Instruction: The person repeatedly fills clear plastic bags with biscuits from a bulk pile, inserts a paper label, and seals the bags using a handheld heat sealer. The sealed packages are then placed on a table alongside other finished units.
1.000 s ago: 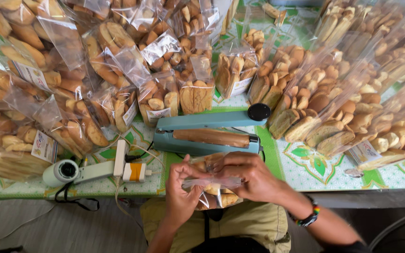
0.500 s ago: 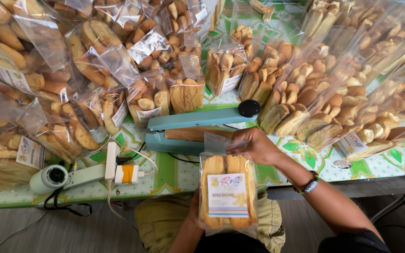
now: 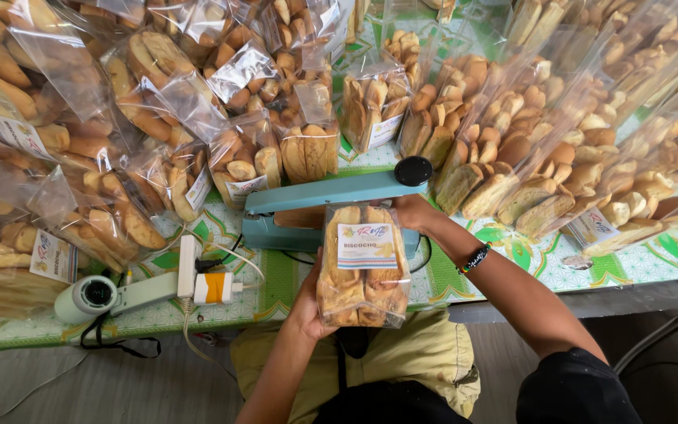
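Tabletop [image 3: 653,263]: flat surface under a white covering with a green geometric leaf pattern and green border bands, front edge running left to right.

Directly on it:
- Teal metal impulse heat sealer with a black round knob [image 3: 331,206], near the front centre, arm lying across.
- White plastic power strip with an orange-and-white plug [image 3: 202,280], just left of the sealer, white cord trailing over the front edge.
- White cylindrical handheld device with a black strap [image 3: 92,298], front left.
- Clear plastic bags of golden-brown toasted bread slices with paper labels [image 3: 512,149], heaped across the back, left and right, many touching or overlapping.
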